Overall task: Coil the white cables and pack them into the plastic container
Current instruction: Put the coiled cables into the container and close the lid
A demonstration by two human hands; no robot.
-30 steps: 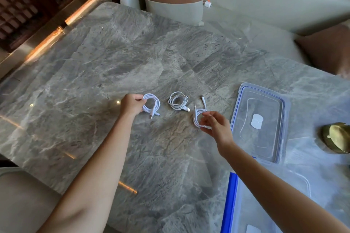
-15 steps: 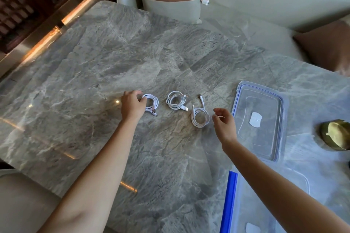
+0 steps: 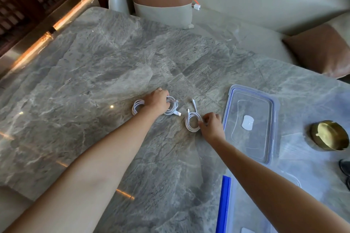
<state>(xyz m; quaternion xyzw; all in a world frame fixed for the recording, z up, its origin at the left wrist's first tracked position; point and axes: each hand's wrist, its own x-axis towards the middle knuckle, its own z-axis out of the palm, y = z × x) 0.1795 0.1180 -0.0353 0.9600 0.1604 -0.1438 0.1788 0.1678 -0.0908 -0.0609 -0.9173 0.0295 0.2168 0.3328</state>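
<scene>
1. The grey marble surface (image 3: 94, 81) carried three coiled white cables in a row, so the coiling looked done and the packing seemed to be the step in hand.
2. The container (image 3: 265, 204), blue-edged, sat at the near right, with no cable visible in it; its lid (image 3: 251, 125) lay beyond it, right of the cables.
3. The next move probably called for lifting each coil without letting it spring loose, then carrying it to the container.
4. The left hand (image 3: 157, 103) lay over the middle cable (image 3: 173, 108), fingers curled on it; whether it gripped could not be told. The left cable (image 3: 136, 107) lay just beside the wrist.
5. The right hand (image 3: 211, 124) pinched the right cable (image 3: 192, 122), which rested on the surface.
</scene>
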